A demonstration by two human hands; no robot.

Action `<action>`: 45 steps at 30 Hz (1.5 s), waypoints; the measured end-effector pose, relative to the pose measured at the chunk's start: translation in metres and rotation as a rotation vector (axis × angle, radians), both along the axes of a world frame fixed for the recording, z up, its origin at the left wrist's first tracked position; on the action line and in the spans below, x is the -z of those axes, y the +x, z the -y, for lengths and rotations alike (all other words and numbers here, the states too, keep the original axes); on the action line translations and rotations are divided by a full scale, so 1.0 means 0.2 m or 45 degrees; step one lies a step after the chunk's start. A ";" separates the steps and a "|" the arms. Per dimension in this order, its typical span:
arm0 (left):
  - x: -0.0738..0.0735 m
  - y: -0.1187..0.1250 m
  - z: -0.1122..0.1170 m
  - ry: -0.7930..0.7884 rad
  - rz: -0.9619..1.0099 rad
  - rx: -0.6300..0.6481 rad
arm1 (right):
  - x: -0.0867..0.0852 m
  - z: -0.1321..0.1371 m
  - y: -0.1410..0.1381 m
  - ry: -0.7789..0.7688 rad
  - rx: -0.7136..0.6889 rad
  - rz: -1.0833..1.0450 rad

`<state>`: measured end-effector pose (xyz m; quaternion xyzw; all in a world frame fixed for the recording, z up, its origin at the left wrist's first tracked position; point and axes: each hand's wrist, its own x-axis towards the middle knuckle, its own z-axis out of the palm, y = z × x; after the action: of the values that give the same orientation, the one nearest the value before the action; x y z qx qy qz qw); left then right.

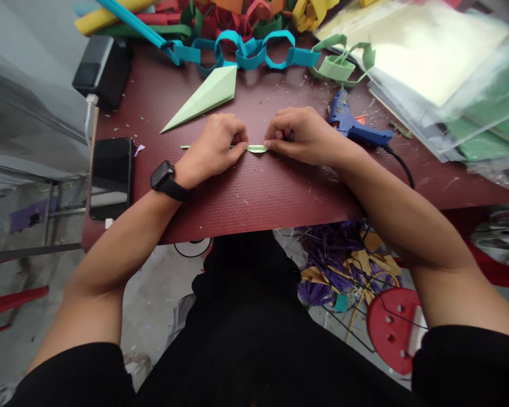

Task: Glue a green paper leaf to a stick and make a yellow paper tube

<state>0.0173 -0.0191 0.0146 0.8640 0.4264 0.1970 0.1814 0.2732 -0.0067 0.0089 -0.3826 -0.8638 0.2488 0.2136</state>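
A narrow strip of light green paper (257,149) lies level just above or on the dark red table, pinched between both hands. My left hand (218,144), with a black watch on its wrist, grips the strip, and a thin rolled or folded end sticks out to its left. Fingers of my right hand (297,135) pinch the strip's other end. Between the fingertips the paper bulges slightly downward. Behind my left hand rests a folded light green paper cone (206,97), its point toward the left.
A blue glue gun (358,121) with a black cord lies right of my right hand. Blue paper chain links (246,51) and a green paper piece (337,62) line the back. A phone (111,178) and black box (99,70) sit left; plastic-sleeved sheets (432,62) lie right. A red stool (392,330) stands below.
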 end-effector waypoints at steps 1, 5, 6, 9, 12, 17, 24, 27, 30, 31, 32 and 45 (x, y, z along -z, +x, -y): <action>0.00 0.00 0.00 -0.008 -0.004 0.000 | 0.00 0.00 0.00 -0.007 0.013 -0.017; 0.00 0.01 0.00 -0.020 -0.010 -0.002 | -0.01 0.00 0.01 -0.001 0.030 -0.012; 0.00 0.01 0.00 -0.019 -0.006 -0.001 | -0.01 0.00 0.01 0.005 0.022 0.009; 0.01 0.01 0.00 -0.020 0.023 -0.002 | 0.00 -0.01 0.01 0.043 -0.006 0.084; 0.01 0.00 -0.01 -0.048 0.051 -0.020 | 0.02 -0.02 0.00 0.093 -0.025 0.159; 0.00 0.01 -0.01 -0.094 0.087 -0.045 | 0.01 -0.01 0.00 0.129 -0.032 0.217; 0.01 0.00 -0.02 -0.136 0.142 -0.034 | -0.01 0.00 0.01 0.090 -0.081 0.208; 0.01 0.00 -0.02 -0.128 0.133 -0.018 | -0.01 0.00 0.01 0.067 -0.084 0.183; 0.00 0.00 -0.02 -0.115 0.121 -0.003 | -0.02 0.01 0.01 -0.001 -0.051 0.099; 0.00 0.00 -0.02 -0.109 0.117 0.002 | -0.02 0.02 0.01 -0.025 -0.027 0.064; 0.00 0.00 -0.02 -0.103 0.112 0.007 | -0.02 0.03 0.01 -0.045 -0.001 0.033; -0.02 0.00 -0.01 -0.167 0.100 0.014 | -0.04 0.04 0.01 -0.072 0.043 0.050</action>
<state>0.0168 -0.0175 0.0191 0.8441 0.4263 0.2012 0.2554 0.2743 -0.0149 0.0160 -0.4079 -0.8538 0.2620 0.1898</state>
